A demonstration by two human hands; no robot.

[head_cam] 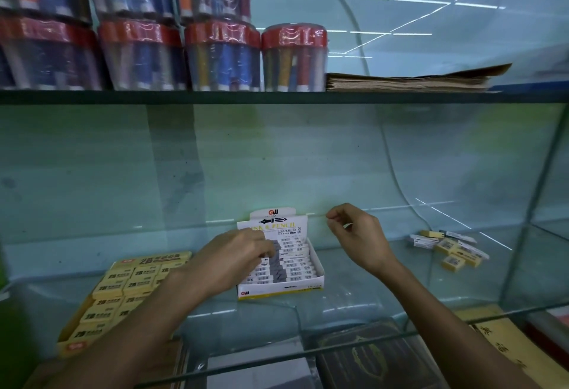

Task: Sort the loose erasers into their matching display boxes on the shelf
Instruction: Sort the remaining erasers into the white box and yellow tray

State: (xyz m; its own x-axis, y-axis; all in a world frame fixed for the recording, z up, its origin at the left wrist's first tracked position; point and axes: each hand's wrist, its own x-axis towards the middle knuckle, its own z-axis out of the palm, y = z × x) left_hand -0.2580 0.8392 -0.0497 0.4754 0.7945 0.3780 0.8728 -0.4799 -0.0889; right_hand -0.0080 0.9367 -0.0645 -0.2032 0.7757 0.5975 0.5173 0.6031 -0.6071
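The left hand (pixel 237 253) is lowered into the white display box (pixel 314 279), its fingers curled among the white-sleeved erasers (pixel 294 261); whether one is pinched cannot be told. The right hand (pixel 357 234) is held just right of the box, loosely curled and empty. Left of the box a yellow display box (pixel 74 347) of yellow erasers is seen. Well right of it, loose erasers (pixel 451 248) are scattered on the glass shelf (pixel 354 302).

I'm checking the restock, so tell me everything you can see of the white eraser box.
The white box is an open cardboard display carton with a raised back flap printed "ERASER" with a pen drawing. It stands upright on the glass shelf, holding rows of barcoded erasers. The left hand reaches into it, fingers curled among the erasers.
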